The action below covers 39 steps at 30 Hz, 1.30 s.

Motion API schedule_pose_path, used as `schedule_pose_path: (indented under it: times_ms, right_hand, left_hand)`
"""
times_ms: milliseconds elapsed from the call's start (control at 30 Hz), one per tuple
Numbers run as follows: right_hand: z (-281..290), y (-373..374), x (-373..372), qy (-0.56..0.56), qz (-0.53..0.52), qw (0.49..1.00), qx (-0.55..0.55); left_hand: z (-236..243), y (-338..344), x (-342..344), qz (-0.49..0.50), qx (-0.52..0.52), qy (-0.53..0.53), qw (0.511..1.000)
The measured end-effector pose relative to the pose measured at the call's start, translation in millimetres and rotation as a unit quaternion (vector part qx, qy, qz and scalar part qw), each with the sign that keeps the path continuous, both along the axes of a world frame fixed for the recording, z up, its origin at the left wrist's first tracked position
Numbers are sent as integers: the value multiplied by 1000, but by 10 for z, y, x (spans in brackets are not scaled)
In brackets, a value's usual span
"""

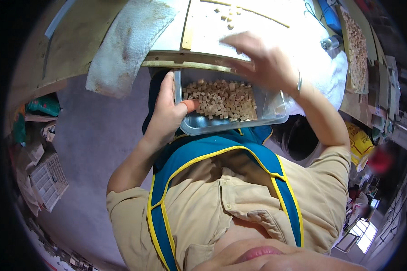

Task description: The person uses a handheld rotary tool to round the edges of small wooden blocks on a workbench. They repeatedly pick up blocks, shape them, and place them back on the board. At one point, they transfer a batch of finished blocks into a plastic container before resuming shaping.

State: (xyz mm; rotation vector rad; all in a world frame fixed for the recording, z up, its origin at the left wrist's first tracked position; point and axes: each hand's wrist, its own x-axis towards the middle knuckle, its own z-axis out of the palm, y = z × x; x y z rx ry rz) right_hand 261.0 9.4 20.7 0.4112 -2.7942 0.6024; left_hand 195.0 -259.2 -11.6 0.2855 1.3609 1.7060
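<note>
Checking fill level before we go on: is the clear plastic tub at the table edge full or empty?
Partly full. The clear tub holds a layer of small wooden cubes covering its far part; the near strip of its floor is bare.

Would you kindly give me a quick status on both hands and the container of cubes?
Left hand gripping clear container at its left rim. Right hand open, blurred, above table edge. Small wooden cubes fill container; nothing blocking.

I see a stained white towel (126, 43) draped over the desk (72, 49) edge at left. A board of small wooden cubes (358, 49) lies far right, a yellow bag (359, 141) below it, and a white crate (47, 180) on the floor.
</note>
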Motion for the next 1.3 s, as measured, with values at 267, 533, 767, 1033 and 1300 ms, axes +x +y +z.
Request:
schedule_pose_path:
  times_ms: [267,533,767,1033,1300]
  right_hand:
    - [-372,145,-107,-58,0,994,-92]
    - [151,424,613,-133,-134,979,-74]
    - [368,-19,780,-254,49,930,-262]
    - [-406,539,-93,-71,-76,990,-99]
    - [337,-43,777,-167,-7,974,-155]
  left_hand:
    - [-70,-22,28,36,-15,-2,999]
    - [68,-4,1,-1,-8,-7,1000]
    - [-6,-8,4,4,-7,9,1000]
    - [18,6,-20,7,-5,-6,1000]
    - [75,31,4,23,-13,-1,1000]
